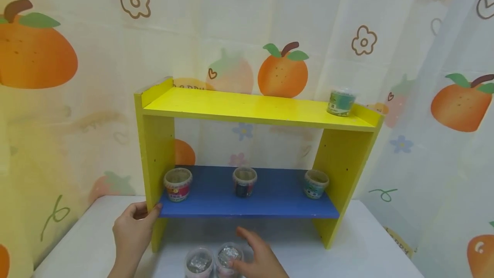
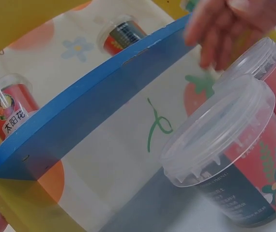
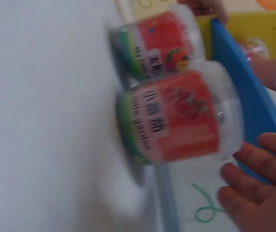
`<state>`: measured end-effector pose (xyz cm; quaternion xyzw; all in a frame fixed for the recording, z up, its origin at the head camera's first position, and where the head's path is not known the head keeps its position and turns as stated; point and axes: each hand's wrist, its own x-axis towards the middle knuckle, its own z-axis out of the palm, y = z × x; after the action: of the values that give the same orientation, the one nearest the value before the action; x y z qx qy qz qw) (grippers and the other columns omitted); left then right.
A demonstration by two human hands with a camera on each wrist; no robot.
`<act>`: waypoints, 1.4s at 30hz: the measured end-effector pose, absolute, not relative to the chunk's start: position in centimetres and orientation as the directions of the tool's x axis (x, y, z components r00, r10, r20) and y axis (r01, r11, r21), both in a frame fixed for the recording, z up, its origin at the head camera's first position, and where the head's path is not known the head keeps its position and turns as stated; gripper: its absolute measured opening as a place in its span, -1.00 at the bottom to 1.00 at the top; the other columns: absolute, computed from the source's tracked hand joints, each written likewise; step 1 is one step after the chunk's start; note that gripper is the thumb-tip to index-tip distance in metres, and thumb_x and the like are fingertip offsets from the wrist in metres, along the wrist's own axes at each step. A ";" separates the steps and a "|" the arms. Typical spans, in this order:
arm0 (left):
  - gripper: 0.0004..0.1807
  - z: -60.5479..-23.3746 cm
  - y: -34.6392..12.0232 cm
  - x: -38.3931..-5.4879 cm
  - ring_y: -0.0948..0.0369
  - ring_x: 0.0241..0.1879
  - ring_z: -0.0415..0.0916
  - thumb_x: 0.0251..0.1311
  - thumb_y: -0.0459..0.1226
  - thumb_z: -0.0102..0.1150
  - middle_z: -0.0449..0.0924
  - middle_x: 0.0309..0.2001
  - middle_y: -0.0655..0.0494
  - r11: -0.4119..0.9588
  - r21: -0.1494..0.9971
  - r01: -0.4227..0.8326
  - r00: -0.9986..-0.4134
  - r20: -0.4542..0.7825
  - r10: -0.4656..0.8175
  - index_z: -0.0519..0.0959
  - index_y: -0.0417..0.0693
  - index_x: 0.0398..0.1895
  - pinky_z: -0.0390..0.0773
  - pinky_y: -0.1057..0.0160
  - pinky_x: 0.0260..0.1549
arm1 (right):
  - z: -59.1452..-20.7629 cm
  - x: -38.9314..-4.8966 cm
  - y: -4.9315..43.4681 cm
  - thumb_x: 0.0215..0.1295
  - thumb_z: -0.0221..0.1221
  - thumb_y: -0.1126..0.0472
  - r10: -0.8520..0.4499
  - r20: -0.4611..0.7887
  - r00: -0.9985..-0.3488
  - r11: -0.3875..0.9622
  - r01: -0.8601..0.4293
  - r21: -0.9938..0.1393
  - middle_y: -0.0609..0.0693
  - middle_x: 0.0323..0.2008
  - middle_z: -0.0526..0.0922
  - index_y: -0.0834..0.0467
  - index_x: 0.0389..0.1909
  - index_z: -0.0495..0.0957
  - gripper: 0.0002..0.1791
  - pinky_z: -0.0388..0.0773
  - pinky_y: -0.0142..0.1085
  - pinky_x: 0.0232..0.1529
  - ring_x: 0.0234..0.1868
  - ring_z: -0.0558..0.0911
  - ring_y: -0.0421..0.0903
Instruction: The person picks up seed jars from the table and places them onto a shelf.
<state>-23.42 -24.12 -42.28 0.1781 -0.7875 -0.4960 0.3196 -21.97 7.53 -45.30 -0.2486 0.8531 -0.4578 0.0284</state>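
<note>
My left hand (image 1: 133, 228) grips the yellow left side panel (image 1: 149, 237) of a small shelf unit, its thumb at the corner of the blue shelf (image 1: 247, 207). My right hand (image 1: 262, 256) is held with fingers extended beside two clear-lidded plastic tubs on the white table. Its thumb overlaps the right tub (image 1: 228, 253) in the head view. In the right wrist view that tub (image 3: 186, 118) has a red label with strawberries, and the fingers (image 3: 254, 181) are right by its lid. The left tub (image 1: 198, 261) stands close beside it. Silvery packets show inside both.
On the blue shelf stand a red-labelled tub (image 1: 178, 185) at left, a dark-labelled tub (image 1: 244, 183) mid-shelf and a teal-labelled tub (image 1: 315, 185) at right. Another green tub (image 1: 341, 103) is on the yellow top shelf (image 1: 239, 104). A fruit-print curtain (image 1: 231, 20) hangs behind.
</note>
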 end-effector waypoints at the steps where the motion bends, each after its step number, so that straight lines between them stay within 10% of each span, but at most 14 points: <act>1: -0.58 -42.3 -24.1 -23.4 0.38 -0.42 0.45 0.10 -0.04 0.41 0.71 -0.28 -0.12 0.444 0.895 0.036 -0.732 0.326 -0.598 0.65 -0.23 -0.21 0.47 0.51 -0.55 | -45.8 -22.2 7.5 0.20 0.31 -0.12 -0.463 0.147 -0.874 0.437 -0.369 -0.820 0.12 0.32 0.45 0.14 0.42 0.28 -0.17 0.42 0.17 0.19 0.30 0.42 0.21; 8: -0.59 -42.1 -24.1 -23.5 0.35 -0.40 0.46 0.11 -0.06 0.41 0.71 -0.27 -0.14 0.448 0.893 0.045 -0.727 0.337 -0.598 0.65 -0.24 -0.21 0.47 0.52 -0.56 | -47.8 -23.3 7.4 0.17 0.37 -0.03 -0.518 -0.069 -0.853 0.292 -0.101 -0.951 0.20 0.26 0.47 0.28 0.45 0.18 -0.07 0.55 0.00 0.10 0.16 0.56 0.10; 20: -0.60 -41.8 -24.3 -23.4 0.48 -0.46 0.40 0.11 -0.07 0.41 0.71 -0.27 -0.15 0.457 0.888 0.050 -0.723 0.348 -0.597 0.65 -0.25 -0.21 0.47 0.53 -0.56 | -48.5 -22.5 6.8 0.19 0.38 0.08 -0.509 -0.094 -0.856 0.077 0.064 -0.995 0.07 0.22 0.53 0.25 0.42 0.22 -0.15 0.52 -0.05 0.17 0.23 0.54 0.10; 42: -0.59 -42.6 -24.2 -23.6 0.26 -0.38 0.52 0.13 -0.07 0.40 0.71 -0.26 -0.16 0.456 0.889 0.039 -0.732 0.336 -0.593 0.64 -0.26 -0.19 0.46 0.53 -0.56 | -47.4 -22.0 6.5 0.20 0.36 0.00 -0.378 0.006 -0.926 0.112 -0.051 -0.992 0.04 0.05 0.64 0.15 0.29 0.42 -0.32 0.61 -0.14 0.01 0.04 0.64 -0.02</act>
<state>-23.61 -24.20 -42.57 0.1753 -0.7904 -0.4911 0.3215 -22.04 6.53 -47.39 -0.1459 0.7349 -0.6503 0.1254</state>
